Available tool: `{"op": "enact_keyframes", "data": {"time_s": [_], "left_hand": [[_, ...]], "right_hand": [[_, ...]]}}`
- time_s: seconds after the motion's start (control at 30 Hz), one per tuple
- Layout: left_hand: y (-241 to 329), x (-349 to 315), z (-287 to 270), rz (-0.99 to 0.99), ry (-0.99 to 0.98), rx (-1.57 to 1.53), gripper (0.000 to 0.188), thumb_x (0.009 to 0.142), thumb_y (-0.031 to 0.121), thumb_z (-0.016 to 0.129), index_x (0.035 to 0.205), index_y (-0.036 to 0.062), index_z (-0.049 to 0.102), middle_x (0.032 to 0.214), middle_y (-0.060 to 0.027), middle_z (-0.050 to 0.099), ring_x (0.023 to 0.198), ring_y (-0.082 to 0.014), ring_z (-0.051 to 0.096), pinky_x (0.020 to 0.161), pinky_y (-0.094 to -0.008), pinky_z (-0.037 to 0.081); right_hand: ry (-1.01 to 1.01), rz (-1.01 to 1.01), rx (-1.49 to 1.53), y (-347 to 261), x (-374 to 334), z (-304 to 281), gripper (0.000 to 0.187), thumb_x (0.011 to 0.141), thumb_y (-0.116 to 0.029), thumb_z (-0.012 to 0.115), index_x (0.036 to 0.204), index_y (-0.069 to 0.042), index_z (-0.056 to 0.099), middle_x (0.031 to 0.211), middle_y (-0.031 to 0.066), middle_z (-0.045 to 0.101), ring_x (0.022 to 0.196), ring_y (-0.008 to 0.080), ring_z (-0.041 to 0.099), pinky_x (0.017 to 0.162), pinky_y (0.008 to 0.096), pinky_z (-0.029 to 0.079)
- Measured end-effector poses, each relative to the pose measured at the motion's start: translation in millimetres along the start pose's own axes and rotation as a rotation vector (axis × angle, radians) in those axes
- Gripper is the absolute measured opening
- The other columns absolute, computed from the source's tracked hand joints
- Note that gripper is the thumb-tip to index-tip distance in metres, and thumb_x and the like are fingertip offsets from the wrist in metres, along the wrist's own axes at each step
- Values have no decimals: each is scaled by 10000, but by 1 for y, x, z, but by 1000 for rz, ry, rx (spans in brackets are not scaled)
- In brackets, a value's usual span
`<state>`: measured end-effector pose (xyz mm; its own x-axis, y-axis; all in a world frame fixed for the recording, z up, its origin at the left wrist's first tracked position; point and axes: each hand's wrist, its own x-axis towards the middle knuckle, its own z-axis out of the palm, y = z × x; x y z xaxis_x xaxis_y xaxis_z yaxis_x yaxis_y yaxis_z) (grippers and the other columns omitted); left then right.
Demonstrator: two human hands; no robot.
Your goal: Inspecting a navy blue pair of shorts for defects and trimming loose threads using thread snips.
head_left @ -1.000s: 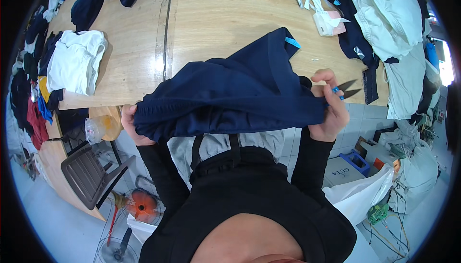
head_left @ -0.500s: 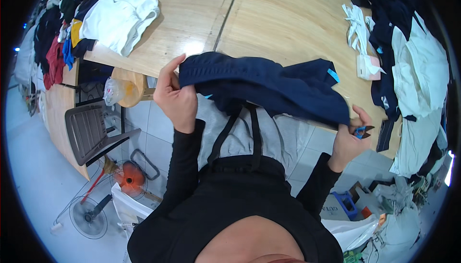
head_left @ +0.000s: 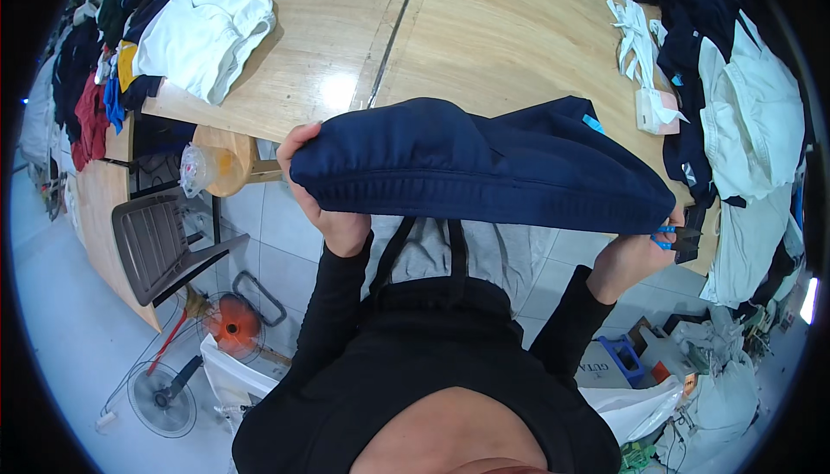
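Note:
A navy garment [head_left: 467, 167] with a gathered elastic waistband is stretched between my two hands, above the table's near edge. My left hand [head_left: 324, 206] grips the left end of the band, its fingers partly behind the cloth. At the other end my right hand [head_left: 635, 258] pinches the band and also holds small thread snips [head_left: 679, 239] with blue handles and dark blades pointing right. A light blue tag [head_left: 593, 124] shows on the cloth's upper right part. The rest of the garment folds away behind the band.
Folded white clothing [head_left: 203, 37] lies at the table's [head_left: 484, 41] back left. White strips [head_left: 635, 41], a small tissue box [head_left: 657, 112] and piled white garments [head_left: 748, 119] line the right side. A grey chair [head_left: 156, 236], wooden stool [head_left: 226, 163] and fan [head_left: 162, 396] stand at left.
The waistband has been turned toward me and pulled wider. My right hand has moved right with the snips; my left hand has shifted slightly left and down.

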<state>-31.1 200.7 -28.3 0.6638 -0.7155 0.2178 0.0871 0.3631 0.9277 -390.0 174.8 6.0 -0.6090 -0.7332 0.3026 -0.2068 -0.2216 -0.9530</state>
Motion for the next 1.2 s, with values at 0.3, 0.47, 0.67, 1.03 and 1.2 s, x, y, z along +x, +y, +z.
{"op": "enact_keyframes", "data": {"time_s": [0.3, 0.47, 0.67, 1.03, 1.2], "left_hand": [[-6, -20, 15, -873, -439, -207, 781, 838, -120, 656, 1577, 22, 448, 1321, -105, 624, 1308, -223, 612, 1137, -378, 510], [-4, -49, 38, -958, -515, -673, 1065, 721, -127, 562, 1716, 37, 221, 1589, -267, 452, 1530, -379, 480, 1330, -500, 321], [37, -22, 46, -964, -939, -278, 825, 967, -96, 644, 1711, 46, 316, 1394, -217, 702, 1231, -277, 741, 1099, -383, 583], [-26, -14, 14, -572, -732, 164, 164, 1051, 159, 748, 1053, -4, 725, 1085, -66, 743, 1109, -147, 661, 987, -308, 493], [4, -4, 8, -606, -573, 48, 311, 1156, 222, 610, 911, 35, 653, 845, 103, 514, 784, -16, 406, 712, -217, 332]], "right_hand": [[-364, 286, -109, 0, -4, 28, 639, 987, -4, 763, 1574, -19, 511, 1378, 156, 747, 750, 3, 527, 612, 182, 382], [-788, 407, -199, -23, -53, 57, 328, 982, -22, 790, 1299, 32, 725, 1206, 63, 774, 759, 12, 554, 662, 199, 420], [-664, 278, 28, -6, -62, 66, 156, 1008, -85, 793, 1117, -13, 706, 924, -44, 643, 754, 24, 492, 681, 205, 400], [-521, 304, -2, -31, -7, 57, 186, 1064, -187, 760, 1105, -7, 735, 878, -64, 619, 796, 26, 517, 719, 193, 401], [-501, 312, -36, -38, 0, 47, 217, 1050, -208, 784, 1091, 2, 751, 864, -74, 608, 779, 15, 497, 703, 190, 386]]}}
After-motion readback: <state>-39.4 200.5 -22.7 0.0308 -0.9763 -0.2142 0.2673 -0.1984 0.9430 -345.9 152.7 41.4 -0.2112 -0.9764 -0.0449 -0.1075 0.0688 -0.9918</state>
